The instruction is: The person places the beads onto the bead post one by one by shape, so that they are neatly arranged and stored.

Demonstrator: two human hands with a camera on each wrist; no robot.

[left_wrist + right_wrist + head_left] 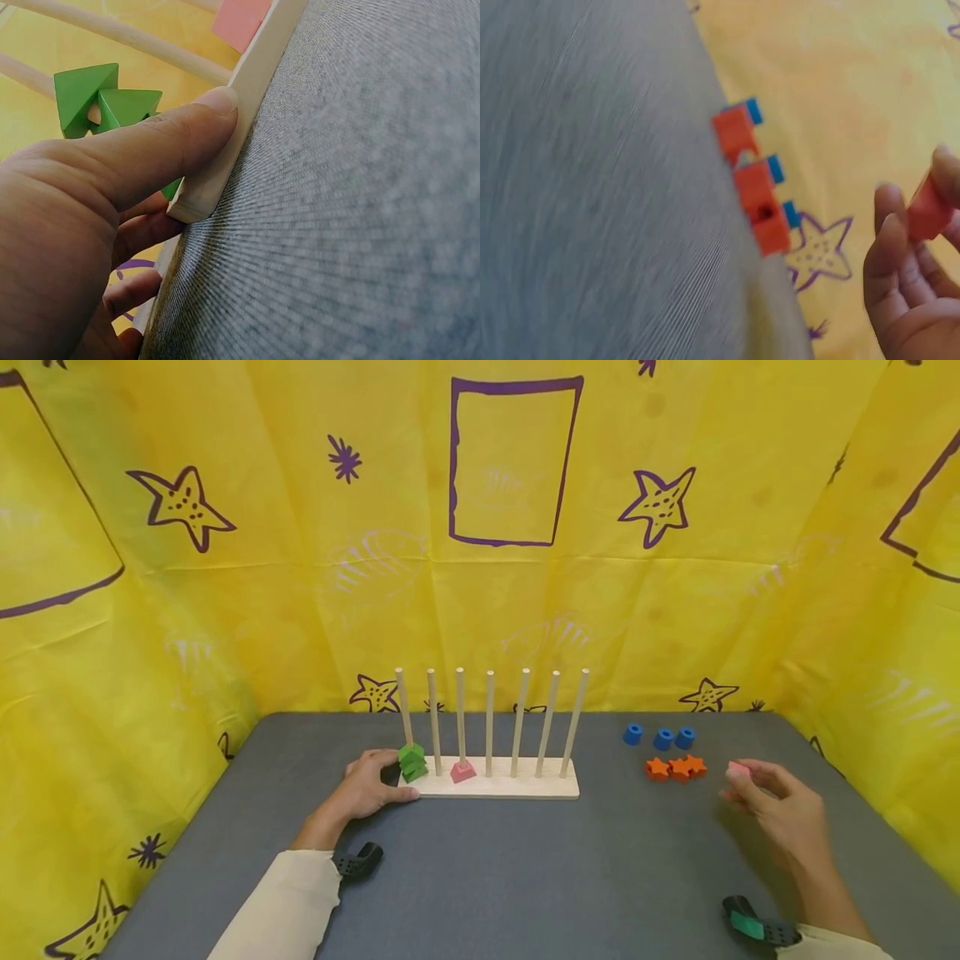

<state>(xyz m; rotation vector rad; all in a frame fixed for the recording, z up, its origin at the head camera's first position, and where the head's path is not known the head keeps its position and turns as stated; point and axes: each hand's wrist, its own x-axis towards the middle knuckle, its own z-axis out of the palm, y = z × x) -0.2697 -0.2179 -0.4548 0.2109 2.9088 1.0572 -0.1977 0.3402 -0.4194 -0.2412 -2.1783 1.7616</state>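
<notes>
A wooden peg stand point(517, 787) carries a row of upright pegs. My left hand point(367, 787) grips its left end, the thumb along the front edge and the fingers round behind. Several green blocks point(412, 763) are stacked at odd angles on the leftmost peg, beside that hand. Low on the third peg sits a pink block point(462, 772). Off to the right, my right hand point(791, 814) pinches another pink block point(738, 768) between thumb and fingertips, raised over the table. The right wrist view shows this held block point(928, 211) partly covered by the fingers.
Orange star blocks point(678, 768) lie in a short row between the stand and my right hand. Behind them stand three blue cylinders point(663, 739) with holes. A yellow patterned cloth point(480, 610) hangs round the back and sides of the grey table point(510, 877).
</notes>
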